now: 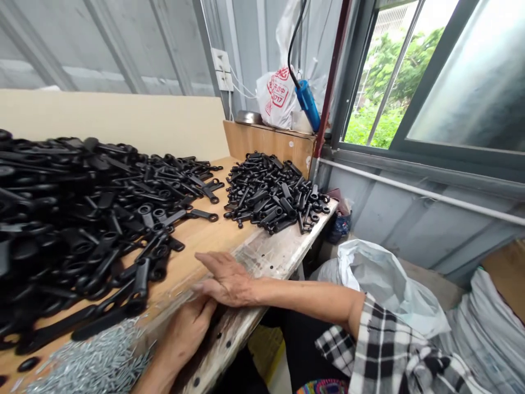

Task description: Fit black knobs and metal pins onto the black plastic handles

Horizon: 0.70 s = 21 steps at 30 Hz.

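My left hand [186, 334] rests low at the table's front edge. Its fingers are bent and pressed together, and their tips are hidden beside my right hand, so what they hold cannot be made out. Just above and touching it is my right hand [229, 279], palm down, with its fingers stretched out to the left. Next to my left wrist lies a heap of small silvery metal pins [98, 361]. A large pile of black ring-ended wrench-like parts [82, 219] covers the left of the table. Beyond my right hand sits a smaller pile of similar black parts [270, 191].
The wooden table [213, 230] has a worn front edge with dark round spots. A blue corded tool [307, 104] hangs at the back beside a white plastic bag [276, 98]. An opened white sack [381, 273] stands on the right, below the window [394, 76].
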### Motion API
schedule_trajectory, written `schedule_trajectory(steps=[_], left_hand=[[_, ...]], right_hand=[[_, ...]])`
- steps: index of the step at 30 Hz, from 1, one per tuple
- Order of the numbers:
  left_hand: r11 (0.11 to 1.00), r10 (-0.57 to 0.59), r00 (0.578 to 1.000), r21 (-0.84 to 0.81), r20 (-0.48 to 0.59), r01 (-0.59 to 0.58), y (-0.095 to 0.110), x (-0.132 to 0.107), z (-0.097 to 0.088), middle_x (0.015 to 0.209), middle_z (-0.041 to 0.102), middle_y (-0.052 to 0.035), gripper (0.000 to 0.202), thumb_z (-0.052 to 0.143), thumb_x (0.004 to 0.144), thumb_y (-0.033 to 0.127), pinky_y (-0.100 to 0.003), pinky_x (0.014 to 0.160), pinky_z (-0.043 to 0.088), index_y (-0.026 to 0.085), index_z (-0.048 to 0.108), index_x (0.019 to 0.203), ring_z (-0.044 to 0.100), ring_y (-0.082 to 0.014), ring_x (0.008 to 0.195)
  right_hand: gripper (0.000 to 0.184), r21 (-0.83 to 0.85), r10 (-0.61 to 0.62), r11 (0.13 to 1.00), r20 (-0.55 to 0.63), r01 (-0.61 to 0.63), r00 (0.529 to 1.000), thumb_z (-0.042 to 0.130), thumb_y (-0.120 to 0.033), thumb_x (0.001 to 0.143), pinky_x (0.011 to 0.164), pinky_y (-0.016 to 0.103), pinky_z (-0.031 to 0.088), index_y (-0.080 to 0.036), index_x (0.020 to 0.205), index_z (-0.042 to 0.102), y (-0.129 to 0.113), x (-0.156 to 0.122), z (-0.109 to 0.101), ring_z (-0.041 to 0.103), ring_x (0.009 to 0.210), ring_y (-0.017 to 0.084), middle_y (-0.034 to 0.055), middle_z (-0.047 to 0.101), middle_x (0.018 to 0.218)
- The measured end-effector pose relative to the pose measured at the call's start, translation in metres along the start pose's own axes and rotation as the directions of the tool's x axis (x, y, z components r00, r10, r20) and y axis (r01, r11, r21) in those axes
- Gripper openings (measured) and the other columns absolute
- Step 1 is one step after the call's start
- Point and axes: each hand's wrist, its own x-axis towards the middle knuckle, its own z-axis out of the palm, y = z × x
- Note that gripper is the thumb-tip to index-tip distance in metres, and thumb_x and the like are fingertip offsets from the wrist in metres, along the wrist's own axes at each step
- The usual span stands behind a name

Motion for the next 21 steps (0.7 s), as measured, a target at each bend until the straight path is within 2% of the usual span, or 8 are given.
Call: schedule_trajectory(steps=[3, 5, 8, 12, 14, 17, 19, 21], left_hand=[[0.981, -0.070, 0.990, -0.188, -0.124, 0.046, -0.001, -0.004, -0.005, 0.098, 0.068, -0.0064, 0.037, 0.052, 0.069, 0.052, -0.041, 0.093, 0.041, 0.022, 0.065, 0.086, 0.055, -0.0308, 0.106], [0.935, -0.143, 0.969, -0.347, -0.199, 0.067, 0.003, -0.007, -0.007, 0.102, 0.066, -0.0061, 0.045, 0.060, 0.061, 0.051, -0.038, 0.091, 0.043, 0.020, 0.062, 0.094, 0.055, -0.0296, 0.107], [0.836, -0.234, 0.970, -0.524, -0.073, 0.162, 0.014, -0.013, -0.008, 0.082, 0.068, -0.0029, 0.062, 0.069, 0.054, 0.046, -0.030, 0.073, 0.049, 0.018, 0.056, 0.108, 0.062, -0.0237, 0.082], [0.735, -0.234, 0.967, -0.632, 0.102, 0.245, 0.027, -0.021, -0.011, 0.062, 0.061, 0.0026, 0.066, 0.067, 0.061, 0.047, -0.023, 0.057, 0.046, 0.017, 0.046, 0.116, 0.058, -0.0151, 0.058], [0.680, -0.254, 0.965, -0.697, 0.066, 0.227, 0.026, -0.022, -0.013, 0.073, 0.066, -0.0015, 0.066, 0.065, 0.062, 0.051, -0.024, 0.056, 0.046, 0.018, 0.044, 0.115, 0.060, -0.0173, 0.063], [0.674, -0.294, 0.955, -0.717, -0.045, 0.174, 0.020, -0.019, -0.015, 0.082, 0.068, -0.0047, 0.070, 0.065, 0.058, 0.054, -0.026, 0.052, 0.046, 0.020, 0.043, 0.115, 0.061, -0.0206, 0.066], [0.726, -0.308, 0.946, -0.668, -0.100, 0.165, 0.016, -0.017, -0.013, 0.079, 0.068, -0.0038, 0.071, 0.067, 0.055, 0.056, -0.025, 0.052, 0.046, 0.020, 0.046, 0.113, 0.061, -0.0200, 0.065], [0.777, -0.313, 0.943, -0.601, -0.111, 0.187, 0.014, -0.015, -0.008, 0.080, 0.068, -0.0030, 0.072, 0.068, 0.053, 0.057, -0.024, 0.053, 0.046, 0.019, 0.048, 0.111, 0.061, -0.0188, 0.066]], right_hand=[[0.049, -0.134, -0.106, 0.986, -0.080, 0.094, 0.991, 0.039, -0.046, 0.088, 0.098, 0.031, 0.031, -0.020, 0.129, 0.040, -0.008, -0.009, -0.017, 0.042, 0.116, 0.019, 0.0090, 0.047, 0.127], [0.035, -0.213, -0.209, 0.954, 0.034, 0.212, 0.977, 0.038, -0.039, 0.090, 0.091, 0.028, 0.036, -0.023, 0.120, 0.048, -0.012, -0.020, -0.030, 0.050, 0.104, 0.016, 0.0059, 0.054, 0.117], [0.028, -0.309, -0.231, 0.903, 0.235, 0.298, 0.944, 0.043, -0.032, 0.087, 0.070, 0.025, 0.041, -0.023, 0.112, 0.052, -0.011, -0.041, -0.042, 0.056, 0.083, 0.015, 0.0043, 0.061, 0.098], [0.023, -0.357, -0.133, 0.904, 0.291, 0.236, 0.948, 0.047, -0.036, 0.084, 0.053, 0.023, 0.034, -0.021, 0.100, 0.057, -0.003, -0.069, -0.056, 0.056, 0.067, 0.014, 0.0028, 0.063, 0.081], [0.021, -0.338, -0.098, 0.926, 0.217, 0.169, 0.971, 0.046, -0.033, 0.085, 0.055, 0.022, 0.035, -0.019, 0.094, 0.059, 0.008, -0.083, -0.073, 0.056, 0.067, 0.013, 0.0032, 0.064, 0.078], [0.022, -0.299, 0.055, 0.952, -0.049, -0.067, 0.997, 0.045, -0.028, 0.085, 0.062, 0.021, 0.038, -0.019, 0.096, 0.062, 0.037, -0.105, -0.115, 0.057, 0.069, 0.012, 0.0030, 0.066, 0.078], [0.025, -0.274, 0.232, 0.908, -0.301, -0.317, 0.925, 0.045, -0.031, 0.085, 0.065, 0.021, 0.039, -0.021, 0.099, 0.063, 0.061, -0.121, -0.149, 0.059, 0.071, 0.013, 0.0021, 0.067, 0.082], [0.029, -0.289, 0.365, 0.769, -0.533, -0.570, 0.763, 0.044, -0.038, 0.085, 0.067, 0.022, 0.040, -0.023, 0.100, 0.064, 0.085, -0.133, -0.182, 0.061, 0.075, 0.016, 0.0022, 0.068, 0.084]])
